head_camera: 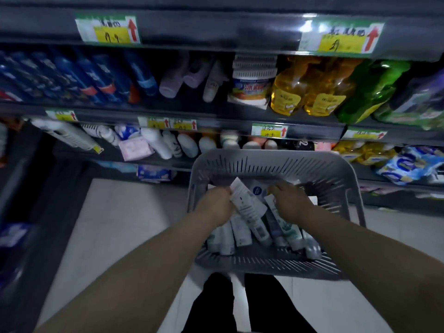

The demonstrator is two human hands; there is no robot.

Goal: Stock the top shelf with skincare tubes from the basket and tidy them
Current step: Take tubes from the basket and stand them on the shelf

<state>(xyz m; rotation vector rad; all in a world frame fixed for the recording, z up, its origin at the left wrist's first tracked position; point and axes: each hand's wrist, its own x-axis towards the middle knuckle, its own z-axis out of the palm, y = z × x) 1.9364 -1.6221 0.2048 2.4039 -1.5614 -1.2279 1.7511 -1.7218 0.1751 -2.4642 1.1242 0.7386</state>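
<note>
Several white-grey tubes (pixel 247 207) | heaped | slotted grey basket (pixel 264 162)

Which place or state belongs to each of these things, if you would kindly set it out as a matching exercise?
Things:
1. basket
2. yellow bottles
3. blue bottles
4. left hand

Places or states:
A. left end of the shelf
B. grey, holding many tubes
C. holds a white tube
D. same shelf, just right of the white tub

Pairs: 1-B, 2-D, 3-A, 4-C.
</note>
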